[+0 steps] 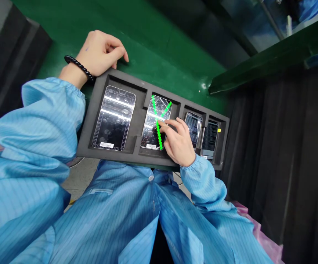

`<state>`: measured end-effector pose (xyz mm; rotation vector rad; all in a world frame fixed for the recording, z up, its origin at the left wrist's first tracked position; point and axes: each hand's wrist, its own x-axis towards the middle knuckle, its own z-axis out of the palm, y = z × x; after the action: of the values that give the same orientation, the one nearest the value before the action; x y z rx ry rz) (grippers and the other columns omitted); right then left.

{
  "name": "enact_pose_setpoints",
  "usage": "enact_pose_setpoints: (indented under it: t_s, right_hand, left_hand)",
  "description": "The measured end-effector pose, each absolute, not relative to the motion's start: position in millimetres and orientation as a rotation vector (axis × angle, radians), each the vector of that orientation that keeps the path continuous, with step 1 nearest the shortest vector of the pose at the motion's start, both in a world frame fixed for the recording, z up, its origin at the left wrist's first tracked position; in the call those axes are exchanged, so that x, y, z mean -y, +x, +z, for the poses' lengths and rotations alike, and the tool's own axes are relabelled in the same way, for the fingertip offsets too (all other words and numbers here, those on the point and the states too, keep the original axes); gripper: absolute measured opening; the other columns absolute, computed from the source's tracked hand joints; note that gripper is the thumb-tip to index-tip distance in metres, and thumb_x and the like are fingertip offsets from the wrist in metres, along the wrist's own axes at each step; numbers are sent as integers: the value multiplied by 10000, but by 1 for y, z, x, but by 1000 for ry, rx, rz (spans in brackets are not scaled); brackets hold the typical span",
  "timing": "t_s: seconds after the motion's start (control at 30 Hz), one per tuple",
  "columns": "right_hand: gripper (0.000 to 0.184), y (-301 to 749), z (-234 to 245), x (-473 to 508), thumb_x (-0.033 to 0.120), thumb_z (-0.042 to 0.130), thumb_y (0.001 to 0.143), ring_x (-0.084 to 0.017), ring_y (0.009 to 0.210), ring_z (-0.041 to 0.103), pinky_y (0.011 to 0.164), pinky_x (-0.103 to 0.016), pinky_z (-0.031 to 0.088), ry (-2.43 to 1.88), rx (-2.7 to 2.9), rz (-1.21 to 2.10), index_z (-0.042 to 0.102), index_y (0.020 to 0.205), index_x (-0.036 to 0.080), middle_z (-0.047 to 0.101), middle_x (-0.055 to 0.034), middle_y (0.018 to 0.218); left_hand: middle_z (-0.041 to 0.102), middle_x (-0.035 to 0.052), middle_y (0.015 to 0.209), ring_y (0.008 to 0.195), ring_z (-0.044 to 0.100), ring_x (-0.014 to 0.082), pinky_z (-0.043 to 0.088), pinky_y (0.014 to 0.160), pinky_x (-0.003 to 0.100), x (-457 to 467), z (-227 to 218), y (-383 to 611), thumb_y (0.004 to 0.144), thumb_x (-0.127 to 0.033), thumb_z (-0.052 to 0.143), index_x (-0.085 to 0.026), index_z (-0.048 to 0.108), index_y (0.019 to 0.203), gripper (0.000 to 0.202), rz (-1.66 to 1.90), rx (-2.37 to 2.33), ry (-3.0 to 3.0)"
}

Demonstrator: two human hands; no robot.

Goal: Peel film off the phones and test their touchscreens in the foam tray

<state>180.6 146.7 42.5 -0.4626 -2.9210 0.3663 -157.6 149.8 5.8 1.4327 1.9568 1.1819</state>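
A dark foam tray (137, 156) holds several smartphones in its compartments. My right hand (179, 143) is over the second phone (150, 128) from the left, a fingertip at its lit screen, where thick green lines form a Y shape. Its fingers are apart and hold nothing. My left hand (100, 53), with a black beaded bracelet at the wrist, rests by the tray's far left corner with its fingers loosely curled and nothing seen in them. The leftmost phone (113, 121) shows a black screen with a gridded border. Farther right, a third phone (194, 126) and another phone (210, 137) show lines of text.
Under the tray lies a green work surface (153, 47), with a raised green edge (258, 60) at the right. Dark foam blocks (7, 62) stand at the left. A stack of dark trays (280, 146) fills the right side.
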Motion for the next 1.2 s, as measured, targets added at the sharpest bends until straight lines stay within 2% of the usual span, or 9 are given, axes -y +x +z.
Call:
enact_pose_setpoints:
  t_s: [0.23, 0.53, 0.67, 0.77, 0.87, 0.93, 1.1, 1.2]
  right_hand:
    - [392, 183, 44, -123, 19, 429, 801, -255, 1235, 560, 1160, -514, 374, -361, 2951, 391, 601, 1115, 178, 673, -71, 1330]
    - [319, 184, 44, -88, 63, 425, 820, -224, 1195, 581, 1174, -444, 373, -175, 2938, 423, 621, 1058, 145, 695, -107, 1287]
    - [330, 186, 42, -86, 69, 423, 827, -221, 1200, 584, 1188, -452, 364, -140, 2948, 497, 616, 1079, 158, 713, -77, 1251]
    - [369, 189, 44, -91, 57, 414, 816, -211, 1212, 584, 1200, -455, 351, -113, 2932, 582, 614, 1099, 182, 736, -43, 1195]
    - [389, 190, 54, -100, 43, 417, 801, -195, 1209, 589, 1191, -445, 360, -189, 2867, 643, 600, 1104, 203, 731, -33, 1214]
    - [377, 190, 62, -110, 40, 416, 812, -194, 1190, 597, 1173, -447, 373, -292, 2812, 621, 589, 1093, 220, 730, -26, 1216]
    - [412, 188, 63, -140, -3, 420, 791, -218, 1185, 581, 1164, -467, 359, -579, 2738, 450, 575, 1099, 223, 721, -28, 1196]
    - [435, 185, 54, -156, 12, 424, 804, -238, 1208, 563, 1162, -488, 358, -711, 2727, 358, 574, 1156, 217, 693, -51, 1208]
  left_hand:
    - [504, -29, 478, 467, 474, 78, 364, 567, 225, -150, 4, -155, 822, -222, 514, -136, 777, 829, 277, 1231, -1923, 1485]
    - [498, -30, 473, 454, 465, 62, 362, 562, 212, -151, 4, -156, 841, -191, 516, -105, 775, 835, 273, 1250, -1932, 1487]
    - [497, -30, 475, 460, 460, 54, 380, 586, 215, -151, 4, -155, 849, -185, 514, -96, 773, 843, 274, 1232, -1952, 1488]
    - [497, -34, 489, 479, 455, 37, 458, 688, 262, -150, 6, -154, 862, -186, 499, -69, 766, 879, 292, 1189, -1963, 1479]
    - [484, -41, 518, 513, 466, 22, 505, 798, 373, -150, 8, -154, 881, -198, 469, -38, 759, 915, 333, 1120, -1978, 1490]
    - [475, -44, 537, 533, 475, 20, 509, 828, 402, -150, 9, -155, 891, -220, 456, -34, 758, 930, 357, 1089, -1989, 1486]
    - [484, -45, 504, 507, 457, 28, 510, 811, 329, -150, 6, -156, 870, -225, 486, -60, 769, 892, 328, 1120, -1987, 1471]
    - [486, -51, 501, 515, 465, 27, 500, 826, 319, -151, 5, -157, 876, -230, 485, -64, 766, 887, 327, 1109, -1986, 1476]
